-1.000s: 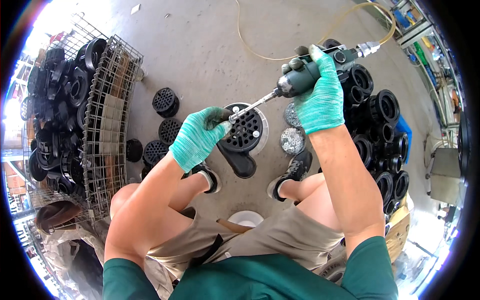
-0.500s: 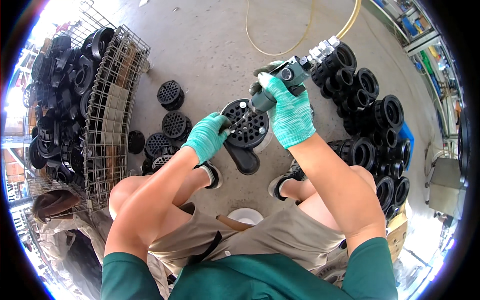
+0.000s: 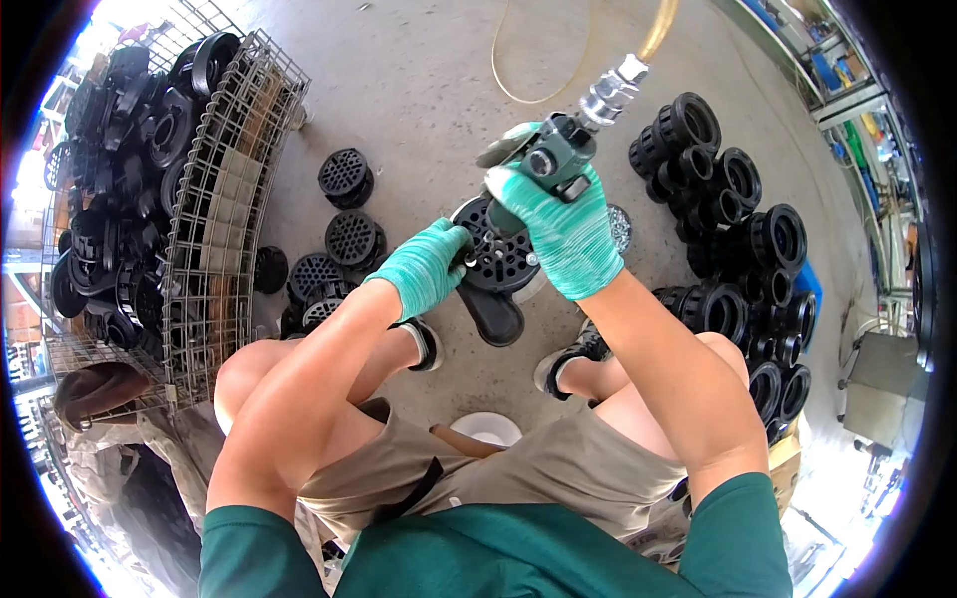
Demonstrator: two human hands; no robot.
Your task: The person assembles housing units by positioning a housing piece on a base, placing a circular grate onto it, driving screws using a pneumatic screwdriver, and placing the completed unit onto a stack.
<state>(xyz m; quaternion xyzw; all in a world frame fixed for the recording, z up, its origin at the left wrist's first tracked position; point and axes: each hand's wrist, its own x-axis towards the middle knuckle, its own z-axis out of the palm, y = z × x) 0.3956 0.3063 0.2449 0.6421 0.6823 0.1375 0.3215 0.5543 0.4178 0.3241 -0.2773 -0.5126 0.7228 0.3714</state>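
The driver (image 3: 560, 152) is dark green, the grate (image 3: 501, 275) black.

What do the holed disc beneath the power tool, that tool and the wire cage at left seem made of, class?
Holed disc: probably moulded plastic, satin black, judging by its soft sheen.
Power tool: perhaps painted metal, slightly glossy, from its even dark-green casing; plastic possible.
Wire cage: apparently metal, dull grey; thin wires cross in a grid.

A head-worn wide fisheye camera is looking steeply down from close above. It is keeping the left gloved hand (image 3: 421, 267) and the right gloved hand (image 3: 561, 231) near the middle, showing the green shirt (image 3: 528, 553) along the lower edge, and bending the wire cage (image 3: 227, 214) toward the left rim.
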